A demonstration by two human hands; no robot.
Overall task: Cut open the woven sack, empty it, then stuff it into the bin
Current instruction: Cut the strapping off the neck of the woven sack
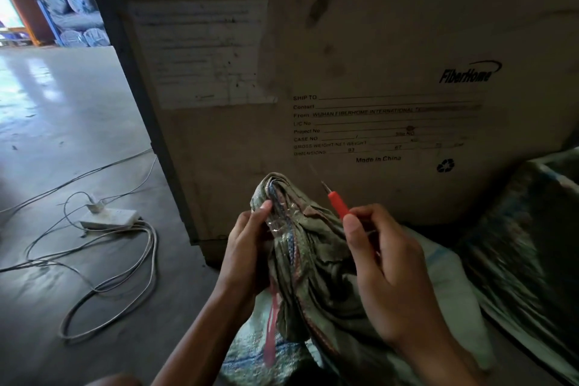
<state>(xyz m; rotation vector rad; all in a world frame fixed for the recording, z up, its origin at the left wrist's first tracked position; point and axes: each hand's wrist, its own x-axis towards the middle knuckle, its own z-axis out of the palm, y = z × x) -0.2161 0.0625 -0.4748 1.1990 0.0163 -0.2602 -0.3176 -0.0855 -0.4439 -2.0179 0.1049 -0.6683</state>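
Note:
A dirty grey-green woven sack (316, 263) stands in front of me with its mouth gathered into a bunch, bound with clear tape and red and blue cord. My left hand (247, 247) grips the gathered neck from the left, thumb near the top. My right hand (385, 263) pinches a small red-handled cutter (338, 204) whose thin blade points up and to the left, a short way right of the sack's neck. A red strap hangs down the sack's front.
A large cardboard box (360, 72) with printed shipping text rises right behind the sack. A white power strip (109, 218) and loose cables lie on the concrete floor at left. Another woven bag (526, 241) sits at right, a white sack beneath.

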